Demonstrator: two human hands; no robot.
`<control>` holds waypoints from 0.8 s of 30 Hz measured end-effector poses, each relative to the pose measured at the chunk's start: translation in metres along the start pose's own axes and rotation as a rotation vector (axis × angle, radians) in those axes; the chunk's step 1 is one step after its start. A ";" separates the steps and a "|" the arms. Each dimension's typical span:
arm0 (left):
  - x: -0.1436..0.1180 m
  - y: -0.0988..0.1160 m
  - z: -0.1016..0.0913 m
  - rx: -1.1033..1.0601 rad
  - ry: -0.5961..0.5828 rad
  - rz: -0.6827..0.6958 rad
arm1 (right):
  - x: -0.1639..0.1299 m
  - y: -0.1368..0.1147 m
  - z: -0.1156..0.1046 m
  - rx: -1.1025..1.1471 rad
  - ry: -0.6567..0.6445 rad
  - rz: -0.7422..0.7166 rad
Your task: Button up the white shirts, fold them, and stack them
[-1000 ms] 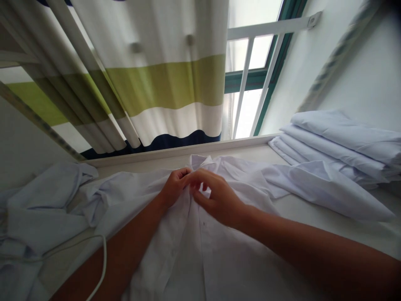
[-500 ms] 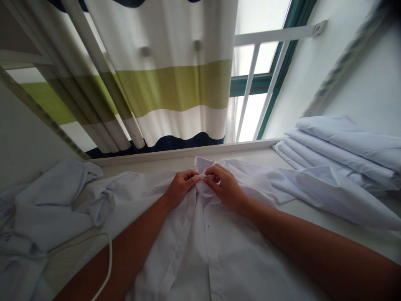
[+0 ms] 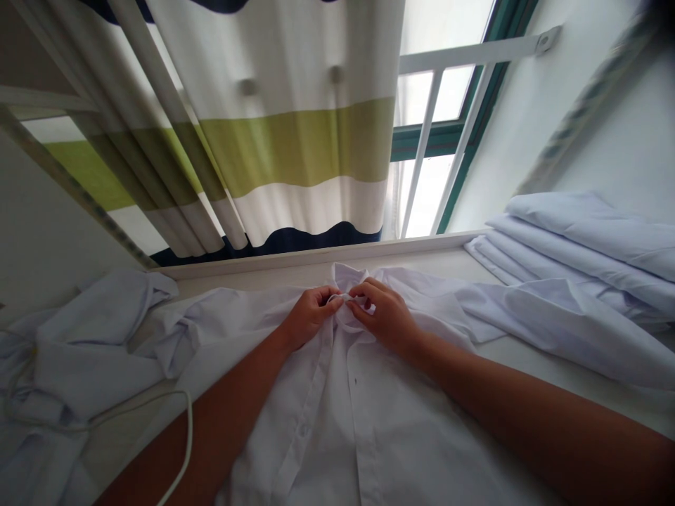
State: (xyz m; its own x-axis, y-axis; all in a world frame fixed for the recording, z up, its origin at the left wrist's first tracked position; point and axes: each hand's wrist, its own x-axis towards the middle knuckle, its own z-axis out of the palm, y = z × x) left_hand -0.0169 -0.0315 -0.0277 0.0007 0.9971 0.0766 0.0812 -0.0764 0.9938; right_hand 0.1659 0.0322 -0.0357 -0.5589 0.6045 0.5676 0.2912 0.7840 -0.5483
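A white button-up shirt (image 3: 411, 414) lies spread out in front of me, its collar away from me and its sleeves out to both sides. My left hand (image 3: 312, 315) pinches the front edge just below the collar. Close against it, my right hand (image 3: 384, 313) pinches the opposite front edge at the same spot. The fingertips nearly meet there, and a button between them is too small to make out. Below the hands the two plackets hang apart, with a buttonhole showing on the right one.
Folded white shirts (image 3: 585, 239) are stacked at the right. Crumpled white cloth (image 3: 100, 323) lies at the left, with a pale cable (image 3: 188, 422) running over it by my left forearm. Behind the surface's raised edge (image 3: 422, 244) hang a striped curtain (image 3: 295, 147) and a white window railing (image 3: 474, 55).
The view has shifted slightly, so everything sits a little further right. Both hands keep their pinch on the shirt front below the collar, with only small finger movement.
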 end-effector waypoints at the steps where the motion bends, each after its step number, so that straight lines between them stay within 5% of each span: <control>1: 0.000 0.000 0.000 0.023 -0.003 0.007 | 0.000 0.001 0.000 -0.015 -0.005 -0.010; 24: 0.000 0.000 0.000 0.095 -0.033 0.028 | 0.001 0.004 -0.004 -0.068 -0.018 -0.084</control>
State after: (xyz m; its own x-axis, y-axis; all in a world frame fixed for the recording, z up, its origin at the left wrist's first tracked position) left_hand -0.0164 -0.0311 -0.0275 0.0368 0.9943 0.0998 0.1744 -0.1048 0.9791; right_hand 0.1699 0.0361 -0.0348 -0.5974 0.5339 0.5984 0.2940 0.8400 -0.4559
